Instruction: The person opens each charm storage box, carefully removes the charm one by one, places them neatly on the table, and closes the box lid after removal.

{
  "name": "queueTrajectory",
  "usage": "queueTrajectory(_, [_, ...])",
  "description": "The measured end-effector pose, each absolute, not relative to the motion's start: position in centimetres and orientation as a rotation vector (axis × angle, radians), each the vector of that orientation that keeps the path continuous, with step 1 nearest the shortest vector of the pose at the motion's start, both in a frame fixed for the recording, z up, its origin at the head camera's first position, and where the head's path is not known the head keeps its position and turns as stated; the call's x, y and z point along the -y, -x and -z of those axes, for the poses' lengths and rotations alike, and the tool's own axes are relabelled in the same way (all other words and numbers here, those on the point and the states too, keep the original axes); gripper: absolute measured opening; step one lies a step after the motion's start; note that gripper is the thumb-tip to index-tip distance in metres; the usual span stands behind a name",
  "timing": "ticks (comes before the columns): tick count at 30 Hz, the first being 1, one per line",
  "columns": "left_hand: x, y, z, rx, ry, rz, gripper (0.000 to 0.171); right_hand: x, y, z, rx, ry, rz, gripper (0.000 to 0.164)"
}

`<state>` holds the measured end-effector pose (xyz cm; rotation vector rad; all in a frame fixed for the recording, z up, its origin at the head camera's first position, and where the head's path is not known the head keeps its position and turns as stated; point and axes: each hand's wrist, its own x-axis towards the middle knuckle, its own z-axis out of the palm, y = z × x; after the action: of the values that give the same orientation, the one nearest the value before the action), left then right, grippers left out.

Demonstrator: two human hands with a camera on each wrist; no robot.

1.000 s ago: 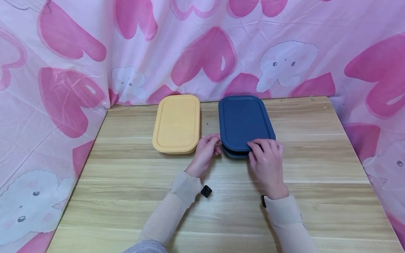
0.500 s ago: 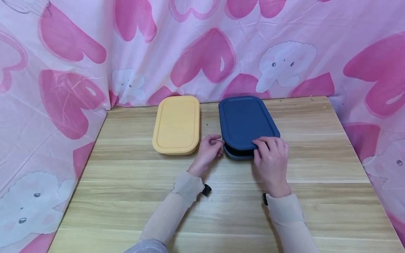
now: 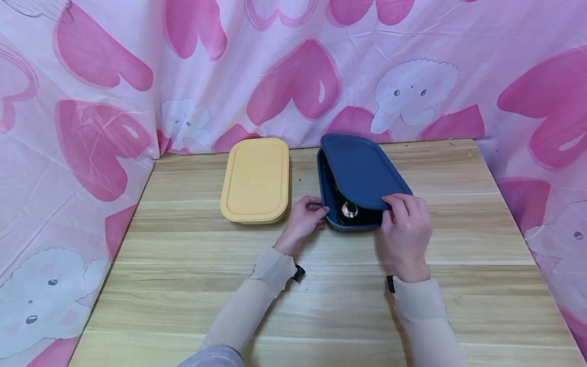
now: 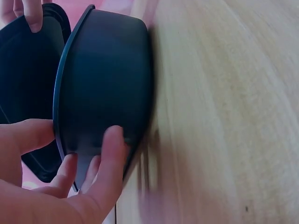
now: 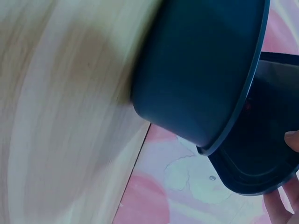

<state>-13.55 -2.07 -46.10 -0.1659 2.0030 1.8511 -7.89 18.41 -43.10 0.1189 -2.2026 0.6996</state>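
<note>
A dark blue rectangular food container [image 3: 353, 227] stands on the table, its matching lid [image 3: 369, 171] tilted up and shifted right. My right hand [image 3: 408, 229] pinches the lid's near right corner between thumb and fingers. At the near left corner, my left hand [image 3: 302, 219] holds the container by its rim. The left wrist view shows that thumb on the rim and the fingers against the outer wall [image 4: 103, 70]. Inside the uncovered part, a small shiny round thing [image 3: 349, 209] shows; its kind is unclear. The right wrist view shows the lid's underside [image 5: 257, 144].
Left of the blue container is a yellow container with its lid on [image 3: 255, 178]. Both stand near the back edge of the wooden table [image 3: 339, 316]. A pink curtain with hearts [image 3: 293, 81] hangs behind and along the sides.
The right hand has lifted the lid's near left side and drawn it rightward, exposing the inside and the shiny thing. The left hand has moved slightly right onto the container's rim.
</note>
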Motion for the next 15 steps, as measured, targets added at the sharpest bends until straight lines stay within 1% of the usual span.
queueTrajectory(15, [2.38,13.56,45.87,-1.937,0.199,-1.922,0.031,-19.41,8.36,42.74,2.028,0.054,-0.791,0.011])
